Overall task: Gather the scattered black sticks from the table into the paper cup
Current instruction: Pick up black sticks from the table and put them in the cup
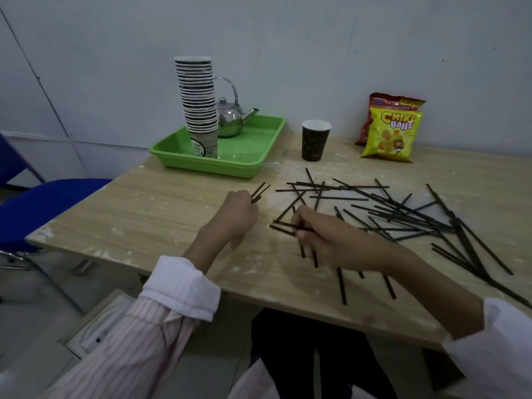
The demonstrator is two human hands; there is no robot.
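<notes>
Several thin black sticks (403, 214) lie scattered and crossed over the right half of the wooden table (149, 208). A dark paper cup (314, 141) stands upright behind them, near the wall. My left hand (240, 213) is closed around a small bunch of black sticks (260, 191) whose ends poke out toward the cup. My right hand (325, 234) rests on the near edge of the pile, its fingertips pinching a black stick (283, 226) that lies flat on the table. Some sticks are hidden under my right hand and forearm.
A green tray (244, 165) at the back left holds a tall stack of paper cups (198, 102) and a steel teapot (230, 118). Two snack bags (388, 133) lean on the wall at the back right. A blue chair (37, 208) stands left of the table.
</notes>
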